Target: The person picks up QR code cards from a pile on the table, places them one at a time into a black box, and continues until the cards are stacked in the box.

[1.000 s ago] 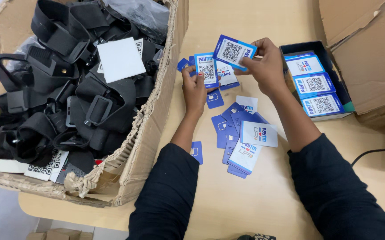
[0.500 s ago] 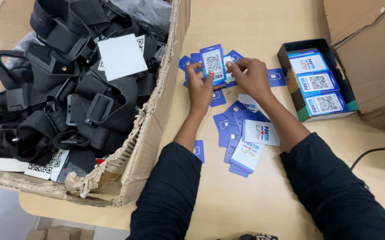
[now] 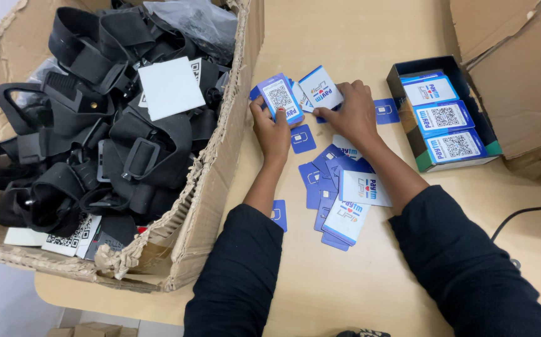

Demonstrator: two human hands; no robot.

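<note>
Left hand: the left hand [image 3: 272, 129] has its fingers closed round a blue-edged card with a square code panel [image 3: 280, 98], tilted up off the table.
Right hand: the right hand [image 3: 353, 112] lies palm down, fingertips pinching a white card with a blue border [image 3: 321, 88], just beside the other one.
Where the cards are: both sit at the far end of the tabletop [image 3: 358, 287], close to the torn wall of the big cardboard box [image 3: 217, 175].
Loose pile: more blue and white cards [image 3: 339, 187] lie fanned between the forearms; one small blue card [image 3: 303, 138] lies just below the hands.
Small box: an open dark box [image 3: 408, 122] to the right holds three coded cards in a row.
Big box: full of black straps and buckles [image 3: 96, 131], with a plain white square [image 3: 170, 88] lying on top.
</note>
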